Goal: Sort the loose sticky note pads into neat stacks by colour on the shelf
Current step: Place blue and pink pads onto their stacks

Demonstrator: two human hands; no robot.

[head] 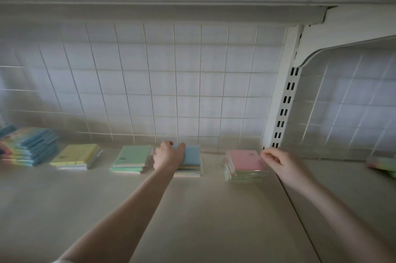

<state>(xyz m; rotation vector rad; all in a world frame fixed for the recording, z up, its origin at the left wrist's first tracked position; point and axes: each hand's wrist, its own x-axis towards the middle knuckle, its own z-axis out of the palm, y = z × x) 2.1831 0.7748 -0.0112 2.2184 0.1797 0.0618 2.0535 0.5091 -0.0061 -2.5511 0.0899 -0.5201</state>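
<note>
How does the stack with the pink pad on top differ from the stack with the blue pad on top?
The pink-topped stack lies right of the blue-topped stack. The right hand pinches the pink one's right edge; the left hand grips the blue one's left side. Both stand on the beige shelf, with mixed colours beneath.

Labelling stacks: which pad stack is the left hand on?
The blue-topped stack, between the green-topped stack and the pink-topped stack. The left hand rests on it.

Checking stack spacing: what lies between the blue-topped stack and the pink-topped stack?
Only bare shelf separates the blue-topped stack from the pink-topped stack, seen in the head view.
</note>
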